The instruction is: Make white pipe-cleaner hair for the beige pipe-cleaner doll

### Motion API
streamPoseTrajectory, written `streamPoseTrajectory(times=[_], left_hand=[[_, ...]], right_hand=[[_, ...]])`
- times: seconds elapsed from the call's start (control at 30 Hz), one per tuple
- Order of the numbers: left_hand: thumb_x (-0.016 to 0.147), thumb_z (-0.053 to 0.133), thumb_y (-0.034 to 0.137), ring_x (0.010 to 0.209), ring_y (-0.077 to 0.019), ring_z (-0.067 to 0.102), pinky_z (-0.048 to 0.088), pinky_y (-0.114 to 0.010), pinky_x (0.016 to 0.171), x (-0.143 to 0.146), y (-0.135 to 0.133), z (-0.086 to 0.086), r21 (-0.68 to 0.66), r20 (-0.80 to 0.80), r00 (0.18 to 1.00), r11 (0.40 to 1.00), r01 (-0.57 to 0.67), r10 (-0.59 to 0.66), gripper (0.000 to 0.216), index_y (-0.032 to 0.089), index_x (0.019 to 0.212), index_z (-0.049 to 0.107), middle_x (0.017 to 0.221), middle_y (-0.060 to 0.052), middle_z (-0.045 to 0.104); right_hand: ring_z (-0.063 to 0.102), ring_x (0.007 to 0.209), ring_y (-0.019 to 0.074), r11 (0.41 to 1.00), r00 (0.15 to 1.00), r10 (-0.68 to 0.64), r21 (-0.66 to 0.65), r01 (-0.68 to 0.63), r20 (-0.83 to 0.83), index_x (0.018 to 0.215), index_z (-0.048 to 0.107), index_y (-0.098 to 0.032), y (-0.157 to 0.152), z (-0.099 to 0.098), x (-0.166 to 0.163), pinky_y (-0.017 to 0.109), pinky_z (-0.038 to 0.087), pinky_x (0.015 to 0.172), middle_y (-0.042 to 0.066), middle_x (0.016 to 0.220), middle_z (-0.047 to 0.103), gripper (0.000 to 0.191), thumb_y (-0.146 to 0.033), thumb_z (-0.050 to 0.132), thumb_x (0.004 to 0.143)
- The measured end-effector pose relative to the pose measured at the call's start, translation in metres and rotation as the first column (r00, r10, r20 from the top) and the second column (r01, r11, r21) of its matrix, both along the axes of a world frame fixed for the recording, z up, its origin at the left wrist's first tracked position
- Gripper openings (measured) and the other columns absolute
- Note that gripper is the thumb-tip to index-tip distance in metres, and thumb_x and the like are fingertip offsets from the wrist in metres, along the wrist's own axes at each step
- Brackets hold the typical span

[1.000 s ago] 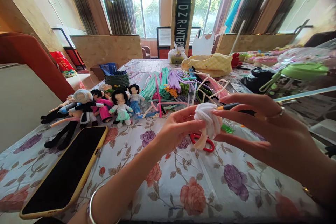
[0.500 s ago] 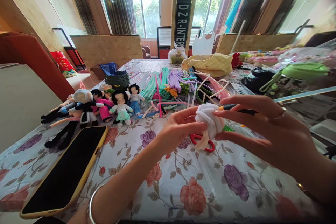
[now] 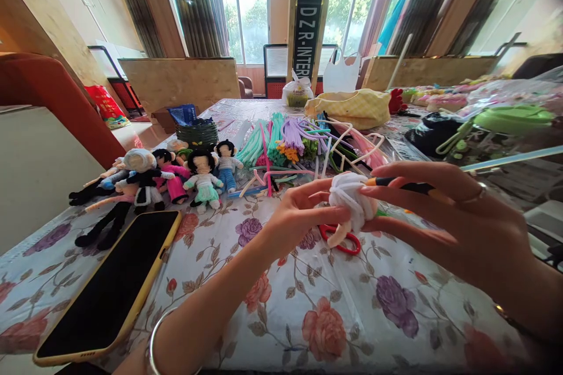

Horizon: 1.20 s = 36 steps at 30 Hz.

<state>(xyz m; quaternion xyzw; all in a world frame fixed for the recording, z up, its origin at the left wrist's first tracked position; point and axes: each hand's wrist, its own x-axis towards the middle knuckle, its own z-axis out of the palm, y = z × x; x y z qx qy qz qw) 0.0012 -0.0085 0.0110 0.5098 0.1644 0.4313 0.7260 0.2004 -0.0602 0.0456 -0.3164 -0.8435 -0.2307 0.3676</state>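
Note:
Between my hands is a white fuzzy ball of pipe cleaners (image 3: 349,196), with a pale peach strip (image 3: 338,234) hanging below it. My left hand (image 3: 303,205) pinches the ball from the left between thumb and fingers. My right hand (image 3: 457,222) grips a slim black tool (image 3: 413,187) with an orange-yellow front end, whose tip meets the ball's upper right. The right thumb lies close to the ball's lower right side. Under the ball, red-handled scissors (image 3: 352,246) lie on the table, their blades hidden. Something green (image 3: 383,212) shows partly behind my right hand.
Several pipe-cleaner dolls (image 3: 202,179) lie at the left, behind a phone in a yellow case (image 3: 114,281). Bundled coloured pipe cleaners (image 3: 290,140) fill the middle back. Farther off is a yellow checked pouch (image 3: 352,108). A translucent rod (image 3: 514,158) extends right behind my right hand.
The white ball has shifted very slightly right and turned a little, and the peach strip hangs at a new angle. Both hands keep their grips.

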Motion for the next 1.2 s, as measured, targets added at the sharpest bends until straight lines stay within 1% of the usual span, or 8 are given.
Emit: streamPoseTrajectory(times=[0.1, 0.3, 0.43, 0.53, 0.63, 0.77, 0.93, 1.2], left_hand=[[0.059, 0.080, 0.025, 0.075, -0.0131, 0.060, 0.045, -0.027, 0.075, 0.000, 0.000, 0.001, -0.010, -0.010, 1.000, 1.000, -0.008, 0.008, 0.039, 0.023, 0.097, 0.072, 0.084, -0.001, 0.068], [0.067, 0.074, 0.028, 0.077, -0.0127, 0.060, 0.045, -0.024, 0.075, 0.000, -0.002, 0.001, 0.025, 0.000, 0.999, 0.999, 0.034, -0.034, 0.034, 0.021, 0.101, 0.070, 0.086, -0.002, 0.069], [0.070, 0.072, 0.028, 0.075, -0.0117, 0.060, 0.045, -0.023, 0.073, 0.001, -0.001, 0.001, 0.023, 0.008, 1.000, 1.000, 0.016, -0.016, 0.029, 0.021, 0.098, 0.072, 0.086, -0.002, 0.069], [0.069, 0.072, 0.028, 0.076, -0.0118, 0.061, 0.046, -0.023, 0.072, 0.001, 0.000, 0.000, -0.043, 0.004, 1.000, 0.999, -0.012, 0.012, 0.036, 0.024, 0.104, 0.070, 0.090, -0.002, 0.070], [0.070, 0.071, 0.027, 0.076, -0.0113, 0.061, 0.047, -0.023, 0.072, 0.001, 0.002, -0.001, -0.078, 0.015, 0.999, 0.996, -0.030, 0.031, 0.044, 0.030, 0.114, 0.065, 0.092, 0.000, 0.070], [0.073, 0.069, 0.029, 0.075, -0.0116, 0.061, 0.049, -0.024, 0.071, 0.001, 0.004, -0.003, -0.073, 0.027, 0.999, 0.997, -0.040, 0.042, 0.037, 0.027, 0.110, 0.068, 0.093, -0.001, 0.069], [0.073, 0.069, 0.030, 0.076, -0.0121, 0.061, 0.049, -0.024, 0.070, 0.001, 0.004, -0.002, -0.079, 0.010, 0.998, 0.995, -0.059, 0.060, 0.033, 0.025, 0.106, 0.070, 0.096, -0.002, 0.070], [0.065, 0.076, 0.026, 0.072, -0.0131, 0.062, 0.047, -0.026, 0.071, 0.002, 0.000, 0.001, -0.054, -0.013, 0.998, 0.996, -0.069, 0.068, 0.043, 0.025, 0.108, 0.068, 0.082, -0.002, 0.071]], right_hand=[[0.062, 0.097, 0.0161, 1.000, 1.000, 0.004, -0.011, -0.004, 0.006, 0.117, 0.059, -0.025, 0.001, 0.001, 0.000, 0.028, 0.051, 0.091, 0.004, 0.121, 0.056, 0.041, -0.018, 0.069, 0.077], [0.062, 0.086, 0.0123, 1.000, 1.000, -0.014, -0.005, 0.014, 0.027, 0.115, 0.058, -0.025, 0.007, 0.000, -0.002, 0.027, 0.052, 0.086, 0.004, 0.120, 0.055, 0.036, -0.024, 0.067, 0.080], [0.063, 0.089, 0.0156, 0.998, 0.997, -0.014, -0.054, 0.018, 0.077, 0.117, 0.056, -0.025, 0.010, 0.002, -0.002, 0.031, 0.054, 0.083, 0.005, 0.119, 0.055, 0.032, -0.028, 0.061, 0.085], [0.064, 0.089, 0.0166, 0.993, 0.995, -0.028, -0.111, 0.039, 0.094, 0.118, 0.054, -0.024, 0.011, 0.003, -0.003, 0.033, 0.055, 0.081, 0.007, 0.121, 0.053, 0.031, -0.029, 0.056, 0.088], [0.063, 0.096, 0.0187, 0.990, 0.997, -0.022, -0.139, 0.031, 0.070, 0.116, 0.055, -0.023, 0.013, 0.002, -0.005, 0.034, 0.055, 0.083, 0.008, 0.121, 0.052, 0.028, -0.031, 0.054, 0.089], [0.059, 0.109, 0.0206, 0.985, 0.999, 0.025, -0.170, -0.020, 0.027, 0.120, 0.053, -0.023, 0.016, -0.002, -0.005, 0.034, 0.054, 0.089, 0.008, 0.122, 0.052, 0.037, -0.036, 0.059, 0.086], [0.060, 0.108, 0.0196, 0.979, 1.000, 0.007, -0.202, -0.005, 0.012, 0.125, 0.051, -0.026, 0.017, -0.005, -0.005, 0.033, 0.052, 0.094, 0.006, 0.123, 0.053, 0.050, -0.040, 0.065, 0.080], [0.063, 0.104, 0.0208, 0.984, 1.000, 0.018, -0.178, -0.018, -0.005, 0.121, 0.054, -0.024, 0.018, -0.004, -0.006, 0.033, 0.054, 0.090, 0.007, 0.120, 0.056, 0.046, -0.038, 0.065, 0.079]])
